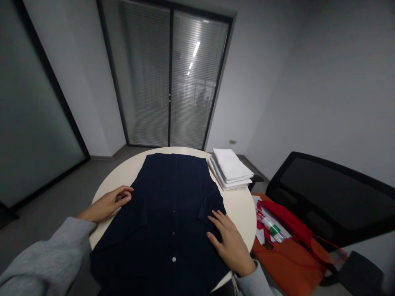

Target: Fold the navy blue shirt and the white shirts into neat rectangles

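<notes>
While the dark navy garment [160, 205] is spread across the lower middle of the frame, much of the round, pale, smooth worktop [237, 209] is covered by it. Its matte cloth is laid nearly flat, marked by soft creases, and a straight front placket is dotted with small round buttons [174, 259], the lowest visible one pale and slightly glossy. On either side, a flap of the same cloth is seen lying over the body.

At centre left, the left hand [112, 201] is held partly curled at the garment's edge, thumb and fingers brought near each other; whether any cloth is pinched between them cannot be told. At lower centre right, the right hand [228, 240] is laid palm down on the opposite edge, its fingers loosely spread and nothing grasped. Both wrists are wrapped in soft, heathered grey sleeves [52, 250].

Right of centre, near the worktop's far edge, a squared stack of folded white cloth [231, 166] is set beside the garment. At lower right, a clear, ridged plastic bottle [273, 228] and a bright red fabric item [286, 218] are supported by an orange chair seat [286, 271], backed by black mesh [327, 197].
</notes>
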